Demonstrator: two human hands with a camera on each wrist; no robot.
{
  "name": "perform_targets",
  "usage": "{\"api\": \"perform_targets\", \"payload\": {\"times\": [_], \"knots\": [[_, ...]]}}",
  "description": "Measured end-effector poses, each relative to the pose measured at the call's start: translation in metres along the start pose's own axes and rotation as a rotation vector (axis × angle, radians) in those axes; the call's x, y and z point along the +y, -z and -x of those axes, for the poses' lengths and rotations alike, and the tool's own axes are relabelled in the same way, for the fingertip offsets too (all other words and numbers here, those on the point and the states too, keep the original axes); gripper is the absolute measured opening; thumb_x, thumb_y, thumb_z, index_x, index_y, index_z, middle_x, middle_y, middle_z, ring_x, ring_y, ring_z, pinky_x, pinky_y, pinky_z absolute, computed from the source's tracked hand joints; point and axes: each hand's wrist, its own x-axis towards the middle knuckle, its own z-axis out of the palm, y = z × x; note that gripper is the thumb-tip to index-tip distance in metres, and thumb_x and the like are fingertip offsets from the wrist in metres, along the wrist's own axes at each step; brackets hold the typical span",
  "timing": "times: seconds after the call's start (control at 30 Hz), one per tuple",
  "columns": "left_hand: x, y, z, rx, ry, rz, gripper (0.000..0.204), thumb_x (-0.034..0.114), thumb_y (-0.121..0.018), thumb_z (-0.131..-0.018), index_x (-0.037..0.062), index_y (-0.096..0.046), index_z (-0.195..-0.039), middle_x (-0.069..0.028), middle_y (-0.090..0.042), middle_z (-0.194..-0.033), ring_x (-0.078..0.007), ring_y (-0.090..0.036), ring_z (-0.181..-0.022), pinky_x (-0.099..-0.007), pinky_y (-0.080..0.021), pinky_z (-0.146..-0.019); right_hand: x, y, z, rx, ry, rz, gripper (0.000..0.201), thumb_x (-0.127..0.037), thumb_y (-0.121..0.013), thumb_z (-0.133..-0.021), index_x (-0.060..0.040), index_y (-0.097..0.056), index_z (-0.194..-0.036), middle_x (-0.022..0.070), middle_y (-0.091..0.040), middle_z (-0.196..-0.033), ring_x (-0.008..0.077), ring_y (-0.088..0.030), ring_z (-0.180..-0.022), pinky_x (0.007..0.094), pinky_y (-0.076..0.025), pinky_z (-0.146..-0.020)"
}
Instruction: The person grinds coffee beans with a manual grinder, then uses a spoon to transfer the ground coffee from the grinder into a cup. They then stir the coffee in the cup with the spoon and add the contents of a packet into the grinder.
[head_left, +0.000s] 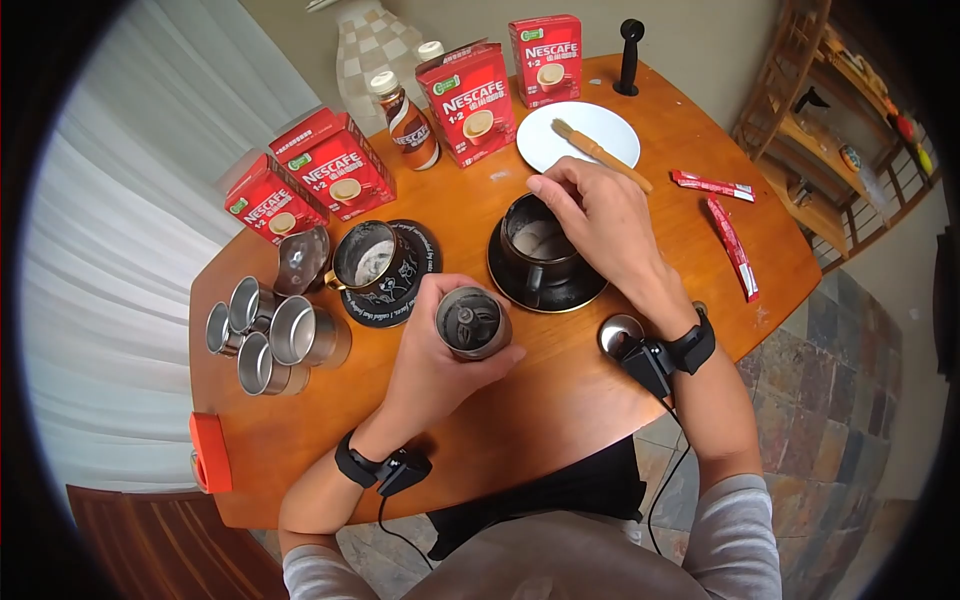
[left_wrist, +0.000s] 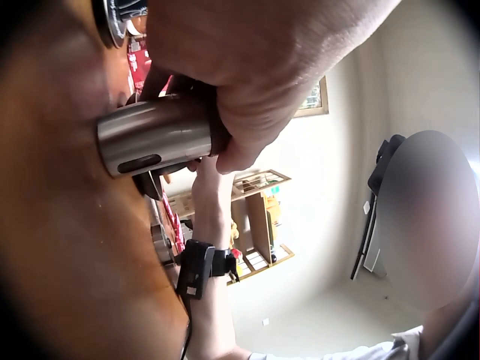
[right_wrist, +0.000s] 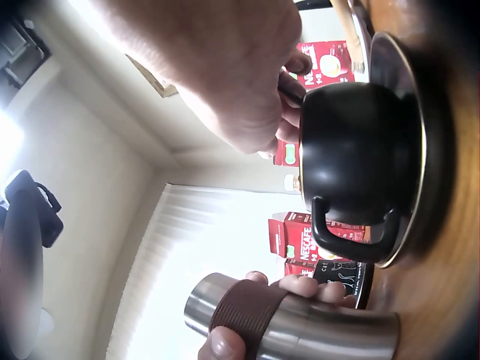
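Observation:
My left hand (head_left: 420, 350) grips a steel cylinder (head_left: 474, 323) with a dark inside, above the table's middle. In the right wrist view the cylinder (right_wrist: 326, 328) lies sideways in the picture and has a ribbed brown band (right_wrist: 249, 315). At the rim of a black cup (right_wrist: 349, 154), my right hand (right_wrist: 232, 71) pinches a small dark thing (right_wrist: 291, 88), mostly hidden by the fingers. The head view shows this hand (head_left: 610, 220) from above. Pale contents are visible in the cup, which stands upright on a black saucer (head_left: 572, 297).
Another cup (head_left: 364, 256) stands on a patterned saucer (head_left: 425, 268) at left, beside several steel cups (head_left: 300, 330). Behind are red boxes (head_left: 466, 105), bottles (head_left: 409, 125) and a white plate (head_left: 540, 135) with a brush (head_left: 600, 153). Red sachets (head_left: 733, 250) and a round metal piece (head_left: 620, 332) lie right.

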Motion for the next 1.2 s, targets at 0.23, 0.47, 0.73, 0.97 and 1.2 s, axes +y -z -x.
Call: {"api": "perform_targets", "payload": {"times": [0.23, 0.47, 0.73, 0.97, 1.2], "knots": [[-0.0034, 0.0038, 0.0008, -0.049, -0.057, 0.01, 0.058, 0.007, -0.091, -0.08, 0.0045, -0.058, -0.127, -0.006, -0.072, -0.111, -0.0134, -0.07, -0.102, -0.0308, -0.056, -0.09, 0.0066, -0.0032, -0.0026, 0.079, -0.029, -0.023, 0.028, -0.028, -0.073, -0.099, -0.0011, -0.075, -0.094, 0.0141, -0.071, -0.076, 0.0308, -0.069, -0.068, 0.0411, -0.052, -0.063], [-0.0037, 0.0032, 0.007, -0.051, -0.013, 0.015, 0.056, 0.014, -0.093, -0.079, 0.0046, -0.062, -0.125, -0.0095, -0.072, -0.111, -0.0208, -0.073, -0.101, -0.0339, -0.058, -0.089, 0.0028, -0.0014, -0.0016, 0.067, -0.031, -0.004, 0.028, -0.027, -0.074, -0.1, 0.0004, -0.075, -0.095, 0.0141, -0.072, -0.076, 0.029, -0.069, -0.067, 0.0396, -0.052, -0.064], [-0.0038, 0.0075, 0.0024, -0.058, -0.06, -0.028, 0.056, 0.012, -0.092, -0.08, 0.0046, -0.06, -0.125, -0.0086, -0.072, -0.11, -0.0166, -0.072, -0.099, -0.0327, -0.057, -0.088, -0.0003, 0.0, -0.0006, 0.043, -0.061, -0.004, 0.028, -0.027, -0.074, -0.1, -0.0003, -0.074, -0.093, 0.0139, -0.071, -0.076, 0.03, -0.068, -0.066, 0.0402, -0.052, -0.063], [-0.0043, 0.0068, 0.0031, -0.065, -0.026, 0.039, 0.057, 0.011, -0.091, -0.081, 0.0044, -0.058, -0.126, -0.0076, -0.071, -0.106, -0.0158, -0.071, -0.095, -0.032, -0.057, -0.087, 0.0059, 0.0023, -0.0037, 0.063, -0.103, 0.182, 0.035, -0.035, -0.071, -0.101, -0.0021, -0.075, -0.09, 0.0152, -0.069, -0.069, 0.0351, -0.067, -0.062, 0.0433, -0.05, -0.059], [-0.0023, 0.0078, 0.0042, -0.09, 0.036, 0.049, 0.055, 0.011, -0.09, -0.081, 0.0048, -0.058, -0.126, -0.0071, -0.071, -0.102, -0.0159, -0.071, -0.094, -0.0324, -0.057, -0.085, 0.0084, -0.0001, -0.0036, 0.085, -0.148, 0.142, 0.033, -0.035, -0.072, -0.1, -0.0028, -0.077, -0.094, 0.0147, -0.066, -0.065, 0.0328, -0.065, -0.058, 0.0426, -0.049, -0.058]]}}
